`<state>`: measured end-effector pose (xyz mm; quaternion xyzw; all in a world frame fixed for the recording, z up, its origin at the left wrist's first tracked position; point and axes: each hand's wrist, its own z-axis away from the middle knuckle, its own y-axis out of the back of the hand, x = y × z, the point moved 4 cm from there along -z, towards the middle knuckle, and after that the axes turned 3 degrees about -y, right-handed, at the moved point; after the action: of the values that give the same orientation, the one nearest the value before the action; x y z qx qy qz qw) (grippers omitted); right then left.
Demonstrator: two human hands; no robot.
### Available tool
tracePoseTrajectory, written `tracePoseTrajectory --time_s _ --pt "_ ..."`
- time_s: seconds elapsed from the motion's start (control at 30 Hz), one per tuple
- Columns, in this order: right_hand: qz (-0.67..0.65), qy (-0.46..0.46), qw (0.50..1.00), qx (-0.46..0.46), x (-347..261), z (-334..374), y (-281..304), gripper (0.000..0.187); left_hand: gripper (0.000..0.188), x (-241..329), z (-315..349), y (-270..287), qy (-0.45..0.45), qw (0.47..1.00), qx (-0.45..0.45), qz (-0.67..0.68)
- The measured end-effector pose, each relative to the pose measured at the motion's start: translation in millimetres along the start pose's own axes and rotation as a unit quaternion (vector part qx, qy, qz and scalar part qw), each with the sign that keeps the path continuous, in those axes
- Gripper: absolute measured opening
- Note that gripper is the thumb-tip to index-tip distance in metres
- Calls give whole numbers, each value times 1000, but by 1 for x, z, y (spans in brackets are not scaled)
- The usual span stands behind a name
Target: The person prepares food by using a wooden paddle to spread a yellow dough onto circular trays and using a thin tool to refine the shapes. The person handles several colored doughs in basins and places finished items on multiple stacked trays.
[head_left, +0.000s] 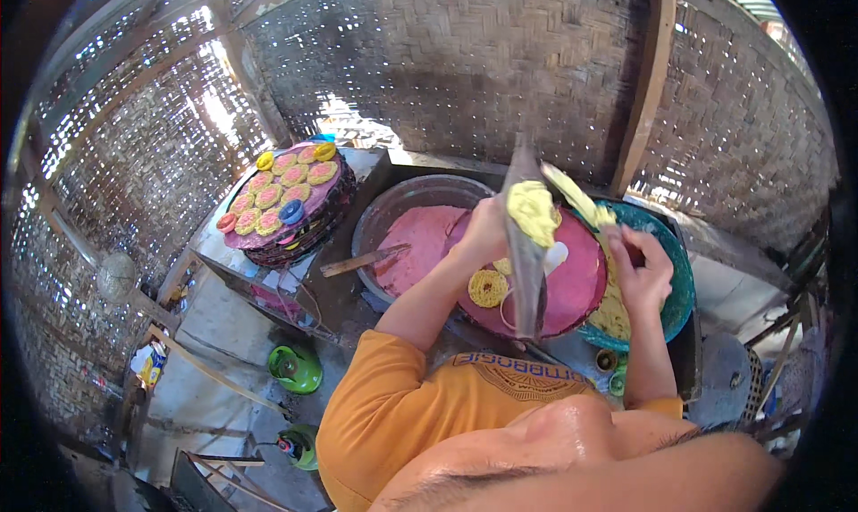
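Above the round pink tray [576, 284]: long flat paddle [525, 253], tilted up and loaded with pale yellow dough [531, 210], left hand [483, 229] clamped round it. Right hand [642, 271] closed on a thin scraper [579, 199], apparently portioning. Yellow coils [488, 288] laid below; teal basin [682, 271] beside.

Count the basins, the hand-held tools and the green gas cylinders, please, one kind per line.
Grey metal basin with pink batter: 1
Teal plastic basin: 1
Long flat dough-smeared tools: 2
Round green gas cylinders: 2
Total: 6
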<state>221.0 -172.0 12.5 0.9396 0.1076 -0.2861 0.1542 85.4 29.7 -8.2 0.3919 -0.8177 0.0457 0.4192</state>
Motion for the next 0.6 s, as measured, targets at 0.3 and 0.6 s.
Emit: tracePoseTrajectory --time_s 0.3,0.6 --pt "70 193 976 -68 -36 10 -11 17 26 -41 -4 -11 31 988 -28 151" --pt "133 121 983 -26 -9 -9 -10 16 19 -22 -9 -30 -28 997 -69 -3"
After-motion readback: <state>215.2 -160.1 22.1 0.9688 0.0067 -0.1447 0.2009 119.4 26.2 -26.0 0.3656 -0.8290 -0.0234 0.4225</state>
